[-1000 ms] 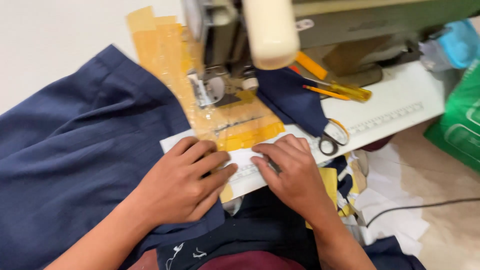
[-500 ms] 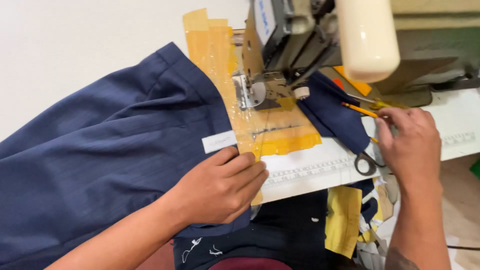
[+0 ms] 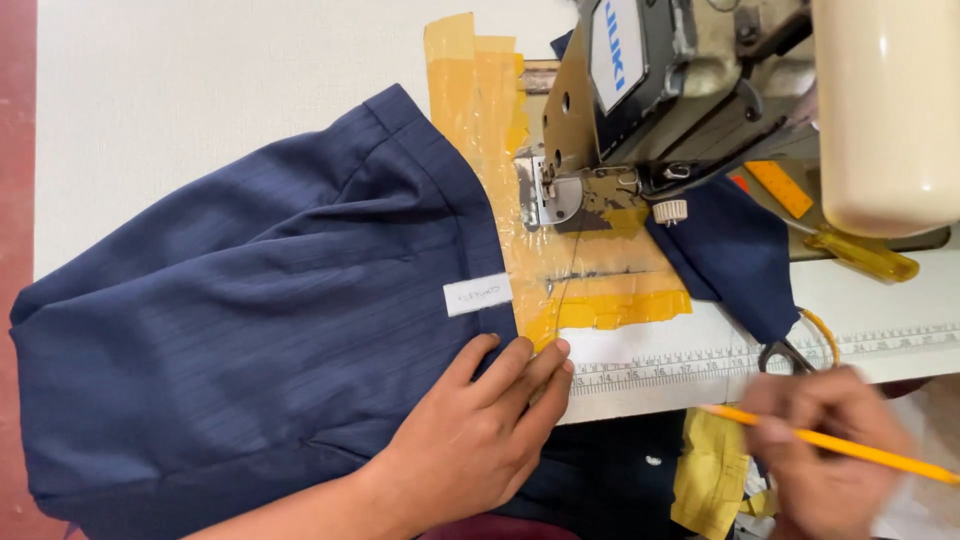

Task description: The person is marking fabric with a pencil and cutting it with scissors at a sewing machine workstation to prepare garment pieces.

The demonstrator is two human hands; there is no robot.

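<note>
My left hand (image 3: pixel 478 435) lies flat, fingers spread, on the near edge of a dark blue pinstriped garment (image 3: pixel 240 330) spread over the white sewing table (image 3: pixel 200 90). A small white label (image 3: pixel 477 294) sits on the cloth just above the fingers. My right hand (image 3: pixel 815 440), blurred at the lower right beyond the table's front edge, grips a yellow pencil (image 3: pixel 880 455). The sewing machine (image 3: pixel 700 90) stands at the top right, its presser foot (image 3: pixel 548 195) over a patch of yellow tape (image 3: pixel 560 260).
A ruler strip (image 3: pixel 760 352) runs along the table's front edge. Scissors (image 3: pixel 785 352) lie beside a second dark blue cloth piece (image 3: pixel 730 250). Yellow-handled tools (image 3: pixel 860 255) rest under the machine arm. Yellow fabric scraps (image 3: pixel 712 470) hang below the table.
My right hand came away from the machine side down to the lower right and now holds a pencil. The left hand stays flat on the garment. The view has shifted left.
</note>
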